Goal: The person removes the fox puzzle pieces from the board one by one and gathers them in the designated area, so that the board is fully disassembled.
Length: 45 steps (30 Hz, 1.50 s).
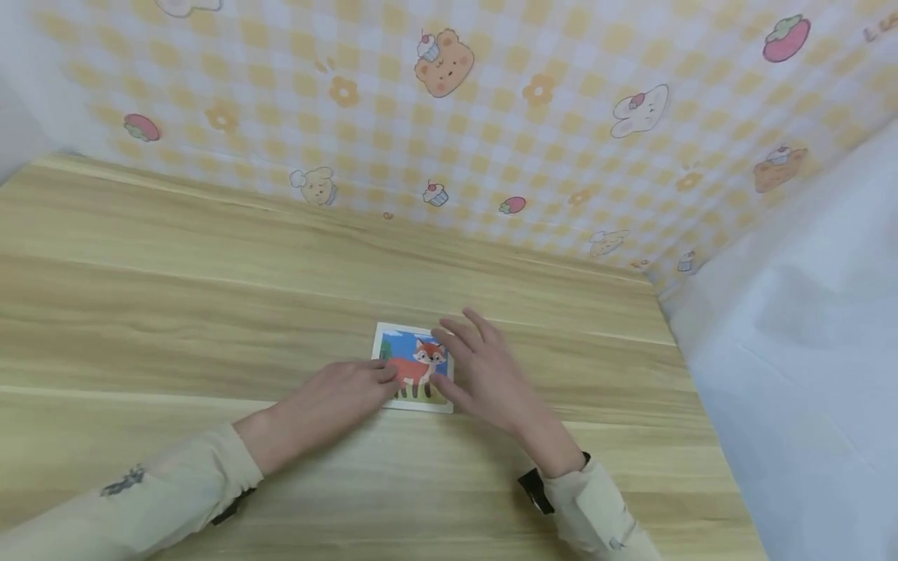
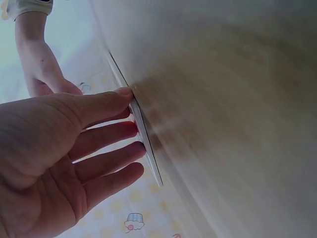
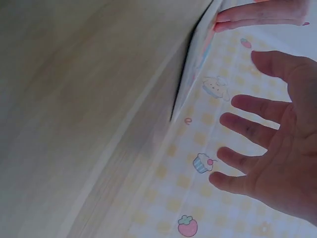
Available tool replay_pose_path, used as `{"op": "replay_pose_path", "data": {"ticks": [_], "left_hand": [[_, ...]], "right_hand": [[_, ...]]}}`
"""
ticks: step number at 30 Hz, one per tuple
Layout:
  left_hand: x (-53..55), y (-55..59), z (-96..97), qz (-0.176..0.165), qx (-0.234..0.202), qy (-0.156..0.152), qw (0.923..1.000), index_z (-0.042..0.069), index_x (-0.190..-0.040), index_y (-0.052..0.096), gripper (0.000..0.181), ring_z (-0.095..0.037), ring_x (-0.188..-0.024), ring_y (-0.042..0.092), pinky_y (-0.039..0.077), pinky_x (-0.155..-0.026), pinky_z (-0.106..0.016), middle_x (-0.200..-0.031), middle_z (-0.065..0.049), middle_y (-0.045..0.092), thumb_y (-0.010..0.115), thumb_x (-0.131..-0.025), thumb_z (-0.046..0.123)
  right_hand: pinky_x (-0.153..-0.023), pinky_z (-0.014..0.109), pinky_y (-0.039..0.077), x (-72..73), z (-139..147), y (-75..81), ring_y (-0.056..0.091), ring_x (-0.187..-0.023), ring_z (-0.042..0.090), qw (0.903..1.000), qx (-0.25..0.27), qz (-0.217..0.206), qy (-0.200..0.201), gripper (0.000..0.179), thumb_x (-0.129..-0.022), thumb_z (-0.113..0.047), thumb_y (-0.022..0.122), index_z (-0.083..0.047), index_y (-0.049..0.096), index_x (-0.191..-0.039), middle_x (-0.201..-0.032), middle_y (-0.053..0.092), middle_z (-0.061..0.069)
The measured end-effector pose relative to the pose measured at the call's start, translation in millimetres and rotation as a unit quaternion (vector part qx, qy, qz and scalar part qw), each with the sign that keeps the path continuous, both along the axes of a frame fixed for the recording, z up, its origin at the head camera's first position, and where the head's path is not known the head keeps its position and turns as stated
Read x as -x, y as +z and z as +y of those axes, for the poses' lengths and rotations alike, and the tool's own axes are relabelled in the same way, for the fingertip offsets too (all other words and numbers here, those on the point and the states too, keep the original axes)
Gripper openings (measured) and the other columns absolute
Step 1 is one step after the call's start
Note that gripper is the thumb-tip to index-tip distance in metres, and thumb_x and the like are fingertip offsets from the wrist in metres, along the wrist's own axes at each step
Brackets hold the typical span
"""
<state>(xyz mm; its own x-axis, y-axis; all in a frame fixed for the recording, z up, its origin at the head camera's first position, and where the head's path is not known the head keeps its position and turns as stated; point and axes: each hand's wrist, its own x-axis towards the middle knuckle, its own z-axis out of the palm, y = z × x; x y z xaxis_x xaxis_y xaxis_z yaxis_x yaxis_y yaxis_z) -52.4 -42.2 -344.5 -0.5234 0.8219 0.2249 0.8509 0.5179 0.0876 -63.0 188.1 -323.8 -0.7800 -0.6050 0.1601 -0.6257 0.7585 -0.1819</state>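
A flat, rectangular picture board [image 1: 435, 399] with a white border lies on the wooden table, showing an orange fox on grass under blue sky. My left hand [image 1: 344, 393] reaches in from the left, its fingertips on the picture's left part. In the left wrist view, that hand's fairly straight fingers [image 2: 111, 161] touch the thin board [image 2: 151, 161], with the thumb at its near edge. Over the board's right side is my right hand [image 1: 484, 374], fingers spread. The right wrist view shows the right hand [image 3: 277, 144] apart from the board [image 3: 190, 74], holding nothing.
The wooden table [image 1: 175, 312] runs to a yellow-checked cloth [image 1: 393, 140] with cartoon prints at the back. White fabric [image 1: 793, 374] stands along the right side. Both forearms wear light sleeves, with a black strap [image 1: 536, 491] at the right wrist.
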Motion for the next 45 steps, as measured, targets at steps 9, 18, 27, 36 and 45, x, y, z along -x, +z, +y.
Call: {"op": "replay_pose_path", "data": {"ticks": [9,18,27,36,45], "left_hand": [[0.6,1.3,4.6,0.002,-0.014,0.02,0.9997,0.006,-0.084,0.064,0.021,-0.014,-0.054,0.052,0.046,-0.047,-0.026,-0.077,-0.002,0.062,0.069,-0.071,-0.01],[-0.2,3.1,4.7,-0.002,-0.012,0.028,0.9995,0.005,-0.091,0.064,0.022,-0.009,-0.049,0.04,0.035,-0.041,-0.02,-0.073,-0.003,0.056,0.07,-0.073,-0.007],[0.4,5.7,8.7,-0.007,-0.009,0.037,0.9992,0.003,-0.089,0.064,0.016,-0.008,-0.048,0.035,0.03,-0.04,-0.018,-0.067,-0.003,0.054,0.069,-0.076,-0.005],[-1.9,1.7,8.3,-0.009,-0.004,0.044,0.999,0.006,-0.087,0.062,0.017,-0.008,-0.049,0.032,0.028,-0.039,-0.019,-0.067,0.001,0.05,0.068,-0.076,-0.005],[1.1,0.6,11.1,0.01,-0.015,0.034,0.9993,0.007,-0.085,0.062,0.018,-0.007,-0.05,0.031,0.026,-0.04,-0.017,-0.068,0.002,0.048,0.069,-0.075,-0.006]], "right_hand": [[-0.1,0.04,0.033,8.0,-22.9,7.3,0.044,-0.119,0.025,0.9989,0.001,-0.046,-0.009,0.04,-0.091,-0.028,0.061,-0.007,0.057,-0.126,-0.124,0.057,0.006],[-0.081,0.03,0.046,28.1,-44.2,3.5,0.058,-0.09,0.017,0.9957,-0.024,-0.089,-0.009,0.026,-0.089,-0.012,0.061,-0.006,0.064,-0.114,-0.102,0.064,0.005],[-0.08,0.027,0.046,44.2,-59.5,0.6,0.058,-0.087,0.015,0.9862,-0.057,-0.147,-0.051,0.024,-0.089,-0.012,0.062,-0.008,0.066,-0.112,-0.098,0.063,0.003],[-0.075,0.025,0.047,45.0,-62.2,-7.3,0.055,-0.081,0.013,0.9845,-0.057,-0.153,-0.064,0.025,-0.086,-0.013,0.066,-0.009,0.067,-0.111,-0.095,0.06,0.002],[-0.076,0.024,0.047,42.8,-60.2,-7.3,0.054,-0.081,0.013,0.9837,-0.04,-0.154,-0.085,0.026,-0.085,-0.011,0.068,-0.007,0.066,-0.111,-0.096,0.058,0.003]]}}
